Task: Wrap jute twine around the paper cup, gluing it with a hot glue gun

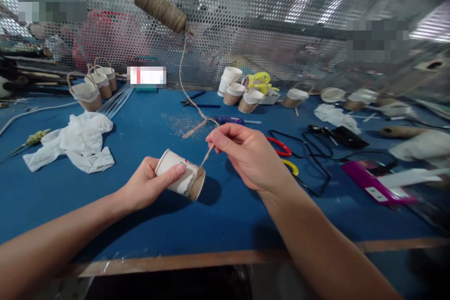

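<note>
My left hand [149,183] is wrapped round a white paper cup [180,179], which lies tilted on its side above the table, its base toward the right. Brown twine [198,183] covers a band near the cup's base. Between thumb and fingers, my right hand [242,152] pinches the twine and draws it taut up from the cup. Beyond my fingers the strand runs on to a spool of twine [160,7] hung on the mesh panel. A blue glue gun [229,120] lies just behind my right hand.
Twine-wrapped cups with handles [87,97] stand at back left, more cups [251,101] at back centre beside yellow-handled scissors [260,79]. White cloth [75,140] lies left. Red-handled scissors [281,146], black cable [321,176] and a purple box [376,183] lie right.
</note>
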Demonstrator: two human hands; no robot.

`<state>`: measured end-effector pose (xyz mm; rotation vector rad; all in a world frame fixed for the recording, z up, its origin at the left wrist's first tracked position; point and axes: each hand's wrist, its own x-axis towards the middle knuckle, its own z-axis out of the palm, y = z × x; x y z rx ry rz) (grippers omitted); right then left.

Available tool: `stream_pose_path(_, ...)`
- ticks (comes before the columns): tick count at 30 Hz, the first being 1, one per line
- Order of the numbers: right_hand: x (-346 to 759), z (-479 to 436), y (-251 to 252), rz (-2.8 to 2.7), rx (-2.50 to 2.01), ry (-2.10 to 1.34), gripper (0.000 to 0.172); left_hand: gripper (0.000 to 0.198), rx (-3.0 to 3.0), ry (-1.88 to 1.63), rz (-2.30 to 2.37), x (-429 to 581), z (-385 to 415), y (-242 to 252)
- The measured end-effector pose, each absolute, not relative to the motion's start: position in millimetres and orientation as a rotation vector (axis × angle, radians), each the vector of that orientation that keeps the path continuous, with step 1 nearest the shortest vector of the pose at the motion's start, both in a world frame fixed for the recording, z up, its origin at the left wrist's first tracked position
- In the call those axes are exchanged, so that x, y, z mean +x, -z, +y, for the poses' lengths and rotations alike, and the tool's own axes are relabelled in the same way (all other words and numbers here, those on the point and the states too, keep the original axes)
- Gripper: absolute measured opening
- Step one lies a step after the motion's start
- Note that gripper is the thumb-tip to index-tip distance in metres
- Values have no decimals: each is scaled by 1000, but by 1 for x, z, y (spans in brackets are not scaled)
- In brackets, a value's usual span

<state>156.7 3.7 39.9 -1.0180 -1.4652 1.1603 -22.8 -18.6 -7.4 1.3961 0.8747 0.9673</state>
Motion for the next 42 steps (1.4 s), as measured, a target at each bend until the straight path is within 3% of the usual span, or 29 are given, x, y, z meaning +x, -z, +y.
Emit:
stream_pose_path(15, 160, 4, -31, -1563, -1189, -1060, 19, 31, 1860, -1043, 756, -25, -24, 4)
stream_pose_path(42, 154, 1, -28, -1774, -1324, -1116, 23, 26, 2161, -1240, 584, -28, -30, -4)
